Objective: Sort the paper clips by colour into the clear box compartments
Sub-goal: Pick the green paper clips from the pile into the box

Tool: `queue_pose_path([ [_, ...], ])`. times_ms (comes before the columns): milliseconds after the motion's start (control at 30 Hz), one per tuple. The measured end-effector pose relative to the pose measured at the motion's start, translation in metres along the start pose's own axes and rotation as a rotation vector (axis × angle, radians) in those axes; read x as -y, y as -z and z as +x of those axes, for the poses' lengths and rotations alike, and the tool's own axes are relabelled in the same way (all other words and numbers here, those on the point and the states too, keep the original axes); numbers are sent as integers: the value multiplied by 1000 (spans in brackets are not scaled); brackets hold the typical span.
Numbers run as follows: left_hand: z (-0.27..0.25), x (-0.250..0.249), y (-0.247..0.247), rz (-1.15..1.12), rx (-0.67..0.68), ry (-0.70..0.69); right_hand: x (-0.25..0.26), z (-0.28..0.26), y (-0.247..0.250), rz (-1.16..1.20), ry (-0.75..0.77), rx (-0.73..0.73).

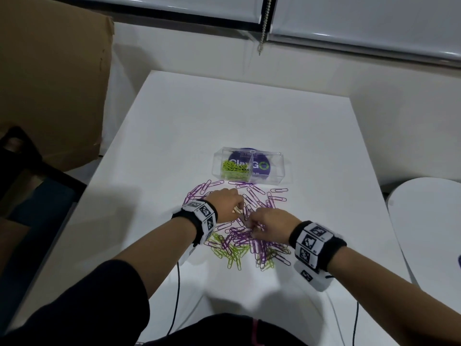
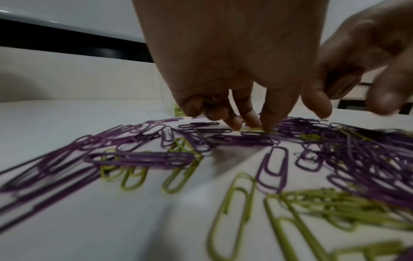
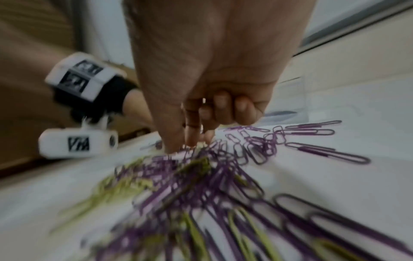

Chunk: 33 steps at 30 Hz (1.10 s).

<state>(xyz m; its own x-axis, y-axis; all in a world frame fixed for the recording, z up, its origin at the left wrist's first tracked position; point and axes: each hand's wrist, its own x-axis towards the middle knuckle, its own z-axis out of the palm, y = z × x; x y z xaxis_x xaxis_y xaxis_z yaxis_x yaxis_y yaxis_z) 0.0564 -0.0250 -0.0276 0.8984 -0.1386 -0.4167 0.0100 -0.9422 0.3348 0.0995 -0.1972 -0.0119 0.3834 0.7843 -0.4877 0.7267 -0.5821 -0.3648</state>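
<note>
A clear box point(image 1: 279, 168) stands on the white table point(image 1: 224, 116); its left compartment holds green paper clips point(image 1: 233, 168) and I see no clips in its right compartment. In front of it lies a mixed pile of purple clips point(image 1: 252, 193) and green clips point(image 1: 230, 254). My left hand point(image 1: 239, 208) reaches down at the pile's left; its fingertips point(image 2: 268, 123) touch a green clip point(image 2: 254, 130), and its curled outer fingers seem to grip more green clips point(image 2: 209, 102). My right hand point(image 1: 250, 222) pinches into the pile's middle; its thumb and fingers point(image 3: 192, 139) meet at a clip whose colour is blurred.
A large cardboard box point(image 1: 50, 83) stands beyond the table's left edge. A white round seat point(image 1: 429, 233) sits off the right edge. Two black cables point(image 1: 175, 295) run over the table's front. A bead chain point(image 1: 264, 26) hangs at the back wall.
</note>
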Motion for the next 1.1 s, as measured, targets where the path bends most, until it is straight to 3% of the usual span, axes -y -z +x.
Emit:
queue_pose_path([
  [67,1,0,0,74,-7,-18,0,1,-5,-83,-8,25],
  [233,-2,3,2,87,10,-6,2,16,-4,42,-57,-63],
  [367,-11,12,5,-13,-18,34,1,18,5,238,-134,-160],
  [500,-21,20,5,-141,-47,78,-8,13,10,350,-209,-161],
  [633,-30,24,3,-253,-85,98,-13,11,3,309,-196,-161],
  [867,-36,23,-6,-277,-32,140,-6,11,-10,-1,-197,-132],
  [1100,-18,-20,-9,-166,68,97,-6,9,-18,101,-271,-167],
])
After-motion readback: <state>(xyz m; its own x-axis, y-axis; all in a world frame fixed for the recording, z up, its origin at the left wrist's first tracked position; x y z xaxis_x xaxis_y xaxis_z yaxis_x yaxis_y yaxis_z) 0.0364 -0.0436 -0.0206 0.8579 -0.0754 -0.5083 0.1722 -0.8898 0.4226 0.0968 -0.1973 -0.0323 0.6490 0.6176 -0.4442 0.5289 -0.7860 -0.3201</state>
